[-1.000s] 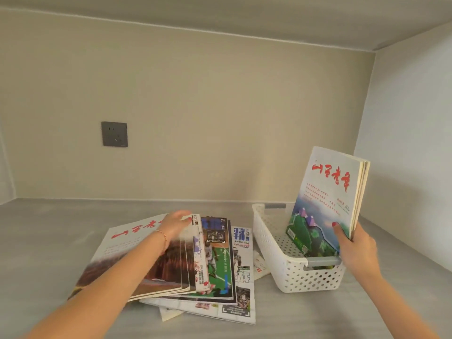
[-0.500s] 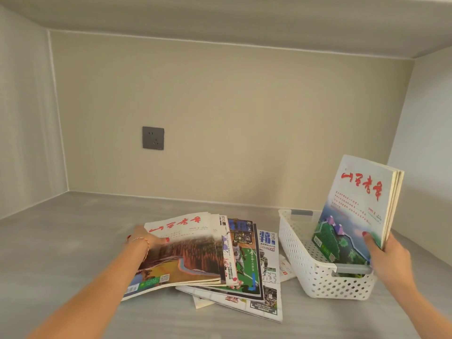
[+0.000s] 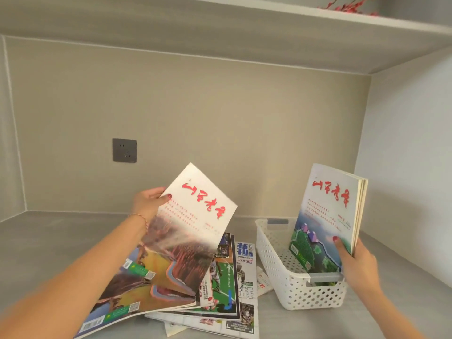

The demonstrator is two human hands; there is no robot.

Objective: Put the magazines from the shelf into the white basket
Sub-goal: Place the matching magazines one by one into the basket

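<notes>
A white perforated basket (image 3: 276, 255) stands on the grey shelf at the right. My right hand (image 3: 354, 263) grips a small stack of magazines (image 3: 327, 216) with a white cover, red title and green landscape, held upright with its lower edge inside the basket. My left hand (image 3: 146, 204) pinches the top left edge of another red-titled magazine (image 3: 195, 223) and holds it raised and tilted above the pile. A loose pile of magazines (image 3: 227, 277) lies flat on the shelf left of the basket, a basketball cover among them.
The shelf surface (image 3: 49, 245) is a grey recess closed by a back wall and side walls. A grey wall socket (image 3: 124, 150) sits on the back wall. An upper shelf board (image 3: 318, 13) runs overhead with red twigs on it.
My left hand has lifted the top red-titled magazine off the pile and tilted it up. The right hand still holds its stack upright in the basket.
</notes>
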